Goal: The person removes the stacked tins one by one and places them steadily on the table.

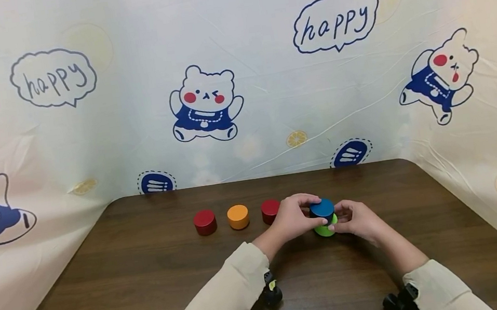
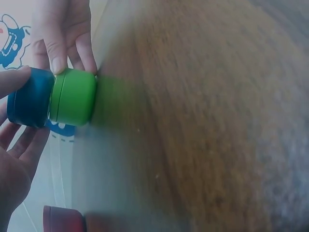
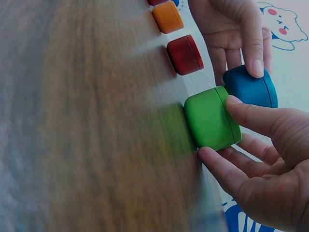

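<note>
My left hand [image 1: 291, 218] grips a small round blue tin [image 1: 321, 208] between thumb and fingers. Directly beneath it is a green tin [image 1: 323, 231] of the same kind, standing upright on the table. The right hand [image 1: 360, 220] pinches the green tin from the right side, thumb near its lid seam. In the left wrist view the blue tin [image 2: 31, 99] sits right against the top of the green tin [image 2: 75, 99]. From the right wrist, the blue tin [image 3: 248, 87] looks slightly offset from the green tin [image 3: 208, 120].
To the left, a dark red tin [image 1: 271, 211], an orange tin [image 1: 238, 217] and another red tin [image 1: 205, 222] stand in a row on the brown wooden table [image 1: 175, 280]. A printed cloth [image 1: 272, 120] hangs behind the table's far edge and along both sides.
</note>
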The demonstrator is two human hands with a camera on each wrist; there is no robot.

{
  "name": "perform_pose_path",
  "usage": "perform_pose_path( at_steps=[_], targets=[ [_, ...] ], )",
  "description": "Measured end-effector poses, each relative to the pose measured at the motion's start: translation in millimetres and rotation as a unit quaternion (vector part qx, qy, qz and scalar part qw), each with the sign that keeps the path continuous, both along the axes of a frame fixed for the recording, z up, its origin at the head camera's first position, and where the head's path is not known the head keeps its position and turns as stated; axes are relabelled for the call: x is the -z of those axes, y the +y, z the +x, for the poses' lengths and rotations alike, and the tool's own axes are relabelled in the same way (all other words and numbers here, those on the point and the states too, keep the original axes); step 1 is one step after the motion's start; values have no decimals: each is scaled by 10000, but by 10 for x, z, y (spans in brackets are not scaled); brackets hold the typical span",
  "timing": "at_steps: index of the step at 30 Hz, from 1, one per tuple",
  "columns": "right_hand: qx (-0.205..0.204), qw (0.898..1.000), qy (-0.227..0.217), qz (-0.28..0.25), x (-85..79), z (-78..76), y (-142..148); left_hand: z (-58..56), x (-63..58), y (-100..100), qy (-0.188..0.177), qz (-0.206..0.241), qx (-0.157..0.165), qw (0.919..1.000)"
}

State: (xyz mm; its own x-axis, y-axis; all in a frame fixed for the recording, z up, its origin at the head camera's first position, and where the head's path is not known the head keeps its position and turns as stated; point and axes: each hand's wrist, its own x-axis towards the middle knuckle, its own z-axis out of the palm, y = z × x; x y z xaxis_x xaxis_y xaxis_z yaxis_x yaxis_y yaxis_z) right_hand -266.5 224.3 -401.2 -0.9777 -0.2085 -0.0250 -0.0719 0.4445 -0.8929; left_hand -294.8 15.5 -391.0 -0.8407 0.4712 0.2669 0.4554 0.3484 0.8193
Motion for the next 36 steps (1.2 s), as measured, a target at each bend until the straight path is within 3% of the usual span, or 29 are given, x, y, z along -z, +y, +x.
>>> perform_pose_path(
  at_steps=[36],
  targets=[
    [43, 10000, -10, 42, 2, -2, -7, 112, -27, -360, 426, 19, 171, 9989]
  ],
)
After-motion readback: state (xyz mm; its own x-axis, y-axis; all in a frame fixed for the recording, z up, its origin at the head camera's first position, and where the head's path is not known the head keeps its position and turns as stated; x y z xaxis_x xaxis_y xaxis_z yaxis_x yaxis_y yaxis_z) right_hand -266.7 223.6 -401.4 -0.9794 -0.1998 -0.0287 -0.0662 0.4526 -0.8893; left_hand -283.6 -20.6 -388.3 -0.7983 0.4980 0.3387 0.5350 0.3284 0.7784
